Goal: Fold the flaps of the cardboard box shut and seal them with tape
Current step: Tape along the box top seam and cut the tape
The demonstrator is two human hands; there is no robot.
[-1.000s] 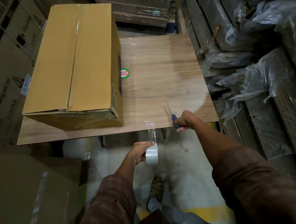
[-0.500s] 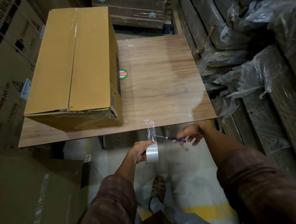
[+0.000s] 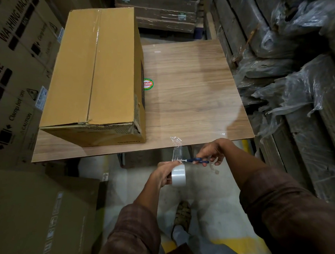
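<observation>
A long brown cardboard box (image 3: 96,75) lies on the left half of a wooden table (image 3: 192,93), its top flaps folded flat with clear tape along the middle seam. Below the table's front edge, my left hand (image 3: 164,173) grips a roll of clear tape (image 3: 178,175), from which a crumpled loose strip (image 3: 177,149) stands up. My right hand (image 3: 211,151) holds blue-handled scissors (image 3: 196,161) level, with the blades at the base of that strip just above the roll.
Printed cartons (image 3: 16,68) are stacked on the left and another carton (image 3: 38,213) sits low at the front left. Plastic-wrapped goods (image 3: 297,78) line the right side. A round sticker (image 3: 147,84) is on the table beside the box. My foot (image 3: 182,216) is on the concrete floor.
My right hand lifted the scissors off the table's front edge and brought them left to the tape strip. The left hand kept the roll almost still.
</observation>
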